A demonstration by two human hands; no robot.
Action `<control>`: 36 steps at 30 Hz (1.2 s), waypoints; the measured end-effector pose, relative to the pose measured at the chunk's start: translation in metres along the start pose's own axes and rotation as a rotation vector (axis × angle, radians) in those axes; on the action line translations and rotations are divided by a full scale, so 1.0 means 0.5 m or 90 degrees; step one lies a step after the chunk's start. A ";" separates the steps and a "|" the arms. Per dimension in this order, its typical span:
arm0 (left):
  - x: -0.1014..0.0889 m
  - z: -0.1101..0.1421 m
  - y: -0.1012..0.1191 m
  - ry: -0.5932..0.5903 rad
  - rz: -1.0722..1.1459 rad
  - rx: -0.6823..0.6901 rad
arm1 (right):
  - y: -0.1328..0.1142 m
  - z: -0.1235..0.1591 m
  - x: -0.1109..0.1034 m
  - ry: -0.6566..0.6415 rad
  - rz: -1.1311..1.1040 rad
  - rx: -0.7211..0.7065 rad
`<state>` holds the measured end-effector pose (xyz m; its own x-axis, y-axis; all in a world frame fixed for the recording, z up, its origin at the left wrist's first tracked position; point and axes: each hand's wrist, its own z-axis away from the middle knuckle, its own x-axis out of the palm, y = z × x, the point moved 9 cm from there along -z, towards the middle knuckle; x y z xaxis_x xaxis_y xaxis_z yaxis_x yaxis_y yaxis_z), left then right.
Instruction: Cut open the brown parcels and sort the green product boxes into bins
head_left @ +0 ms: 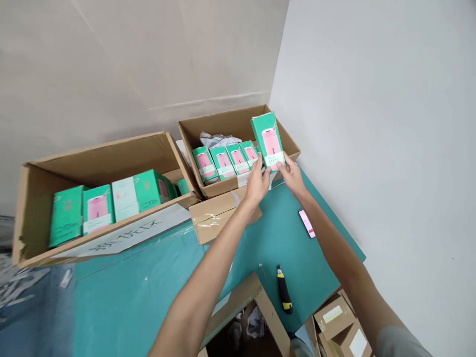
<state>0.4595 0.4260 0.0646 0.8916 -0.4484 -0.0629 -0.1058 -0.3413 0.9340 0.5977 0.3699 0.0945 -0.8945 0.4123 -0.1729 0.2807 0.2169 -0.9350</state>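
Observation:
Both my hands hold one green product box (268,140) with a pink picture on its front, upright over the right-hand cardboard carton (230,120). My left hand (258,181) grips its lower left edge and my right hand (292,176) its lower right corner, fingers closed on it. Below it, inside the carton, several matching green boxes (225,161) stand in a row, with crumpled grey plastic (215,139) behind them.
A larger carton (100,153) on the left holds several green boxes and a white one (125,198). On the teal table (141,292) lie a black-and-yellow utility knife (284,295) and a small pink-and-white item (307,223). Open cartons (334,317) stand below the table's near edge. Walls close in behind and on the right.

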 end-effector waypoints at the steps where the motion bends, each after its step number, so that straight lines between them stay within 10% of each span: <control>1: 0.017 -0.040 -0.020 -0.008 -0.011 0.006 | 0.017 -0.038 -0.011 -0.011 0.019 -0.015; 9: 0.100 -0.188 -0.123 -0.051 -0.167 -0.066 | 0.138 -0.214 -0.083 -0.086 0.194 -0.032; 17: 0.195 -0.145 -0.162 -0.494 -0.523 -0.164 | 0.267 -0.155 -0.122 -0.029 0.710 0.043; 25: 0.185 -0.085 -0.062 -0.421 -0.659 0.038 | 0.269 -0.158 -0.118 0.004 0.676 0.112; 28: 0.124 0.042 -0.011 -0.436 -0.667 0.080 | 0.261 -0.162 -0.128 0.005 0.598 0.171; 31: -0.029 0.222 0.073 -0.350 -0.631 0.100 | 0.239 -0.091 -0.128 0.043 0.474 0.183; 36: -0.402 0.642 0.207 -0.049 -0.645 -0.055 | 0.195 0.279 -0.071 0.050 0.355 0.155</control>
<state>0.1281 0.2158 0.0611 0.5126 -0.0344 -0.8579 0.7183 -0.5302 0.4505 0.6084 0.2529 -0.0336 -0.6052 0.4711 -0.6417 0.6035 -0.2543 -0.7558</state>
